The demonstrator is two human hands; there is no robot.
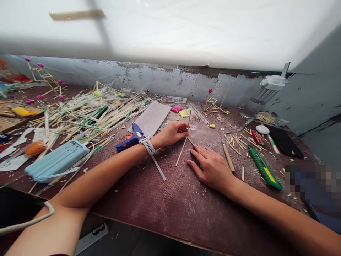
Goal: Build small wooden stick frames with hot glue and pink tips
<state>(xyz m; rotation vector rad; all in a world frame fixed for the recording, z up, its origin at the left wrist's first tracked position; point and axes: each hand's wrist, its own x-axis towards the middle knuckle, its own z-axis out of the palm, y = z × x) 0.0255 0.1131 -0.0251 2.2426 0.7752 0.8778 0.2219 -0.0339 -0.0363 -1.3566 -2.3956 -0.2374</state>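
My left hand (174, 133), with a white watch strap at the wrist, is closed in a pinch on a thin wooden stick (190, 119) that stands nearly upright. Its lower end meets another stick (181, 153) lying slanted on the table. My right hand (210, 163) rests palm down, fingers stretched out and spread. Its index fingertip touches the end of a short stick (190, 141) that runs toward the same meeting point. By my left wrist lies a blue glue gun (134, 137), with a clear glue stick (159, 168) reaching out below the wrist.
A heap of sticks (106, 110) spreads at the left behind a light-blue case (57, 160). On the right are a green utility knife (265, 169), a marker-like rod (227, 156), a red lighter (257, 137) and a clear cup (266, 92). Small stick frames (214, 106) stand at the back.
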